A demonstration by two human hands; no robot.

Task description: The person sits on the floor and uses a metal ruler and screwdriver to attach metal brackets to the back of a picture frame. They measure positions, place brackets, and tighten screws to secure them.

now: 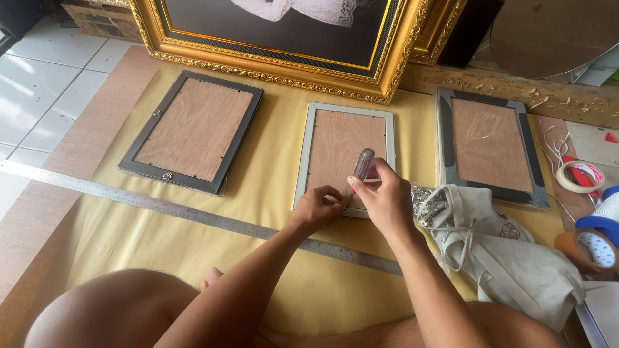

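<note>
A silver-edged picture frame (342,151) lies face down in the middle, its brown backing board up. My right hand (383,200) grips a screwdriver (362,164) with a clear handle, its tip pressed down at the frame's near edge. My left hand (317,207) pinches something small at that same spot, right beside the tip; what it pinches is hidden by the fingers. Both hands touch near the frame's bottom rail.
A dark frame (193,132) lies face down at left, a grey frame (490,145) at right. A long metal ruler (161,207) crosses the yellow sheet. A white cloth bag (503,248) and tape rolls (587,245) sit right. A large gilded frame (284,38) leans behind.
</note>
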